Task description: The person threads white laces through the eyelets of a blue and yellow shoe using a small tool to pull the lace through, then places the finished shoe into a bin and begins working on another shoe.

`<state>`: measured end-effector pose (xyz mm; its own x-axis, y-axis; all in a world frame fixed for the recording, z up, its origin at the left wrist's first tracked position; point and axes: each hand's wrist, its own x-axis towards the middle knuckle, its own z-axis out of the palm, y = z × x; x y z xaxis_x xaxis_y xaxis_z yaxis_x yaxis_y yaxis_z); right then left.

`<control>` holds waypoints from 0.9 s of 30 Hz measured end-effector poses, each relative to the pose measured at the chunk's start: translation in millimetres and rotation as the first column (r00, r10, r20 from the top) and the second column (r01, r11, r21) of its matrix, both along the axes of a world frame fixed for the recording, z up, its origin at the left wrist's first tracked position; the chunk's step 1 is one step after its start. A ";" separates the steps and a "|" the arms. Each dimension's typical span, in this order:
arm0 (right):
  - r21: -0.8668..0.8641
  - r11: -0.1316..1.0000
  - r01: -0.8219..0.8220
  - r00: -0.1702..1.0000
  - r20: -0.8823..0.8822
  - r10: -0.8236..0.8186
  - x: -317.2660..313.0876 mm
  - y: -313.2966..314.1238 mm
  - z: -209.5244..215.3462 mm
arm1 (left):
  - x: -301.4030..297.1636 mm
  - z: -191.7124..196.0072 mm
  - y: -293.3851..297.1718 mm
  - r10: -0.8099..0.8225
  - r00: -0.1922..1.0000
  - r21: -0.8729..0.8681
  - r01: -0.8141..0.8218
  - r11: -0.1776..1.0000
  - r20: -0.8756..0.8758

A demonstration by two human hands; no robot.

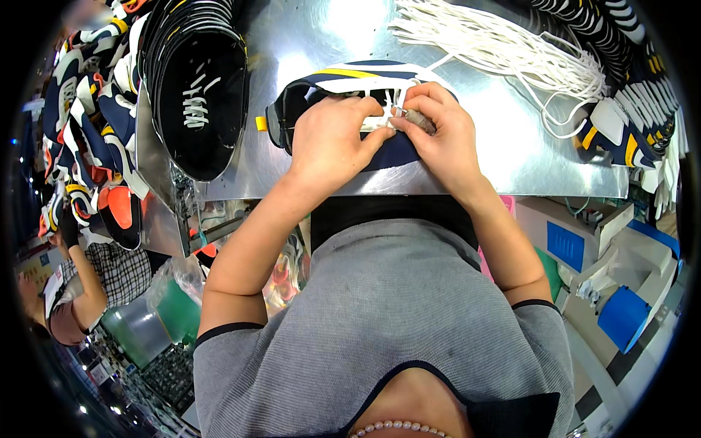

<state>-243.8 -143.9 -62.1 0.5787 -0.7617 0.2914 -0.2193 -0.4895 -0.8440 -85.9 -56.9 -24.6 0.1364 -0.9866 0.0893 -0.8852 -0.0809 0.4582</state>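
Observation:
A navy, white and yellow shoe upper (350,74) lies sideways on the metal table, its dark collar opening to the left and a yellow tab at the heel. White shoelace (389,95) runs through its eyelet area. My left hand (332,135) is closed at the lacing, with thumb and forefinger pinching the lace there. My right hand (449,135) is closed around a small tool with a tan, worn handle (420,122). The tool's tip is at the lacing, mostly hidden by my fingers. Part of the upper lies hidden under both hands.
A bundle of white laces (504,47) lies at the far right of the metal table (292,36). More uppers (621,135) are stacked at the right edge. A black bin (201,150) holding lace scraps stands left. Shoe uppers (120,102) pile beyond it, near another person (95,285).

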 end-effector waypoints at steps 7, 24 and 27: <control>0.229 0.973 0.005 1.000 0.029 -0.012 -31.5 17.5 25.4 | -2.3 1.2 -3.9 0.075 0.997 0.076 -0.075 0.994 0.001; 0.176 0.983 -0.056 0.982 -0.167 0.086 -29.5 19.1 16.8 | 1.4 -12.9 1.4 -0.067 0.993 -0.194 0.048 0.980 -0.092; 0.105 0.994 -0.037 0.974 -0.220 0.059 -24.2 20.5 10.4 | 0.1 -17.2 3.0 -0.099 0.977 -0.172 0.066 0.983 -0.190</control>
<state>-268.1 -123.4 -51.8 0.6569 -0.7503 0.0752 -0.3851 -0.4196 -0.8220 -85.8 -53.9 -41.8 0.0859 -0.9693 0.2305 -0.7766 0.0798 0.6249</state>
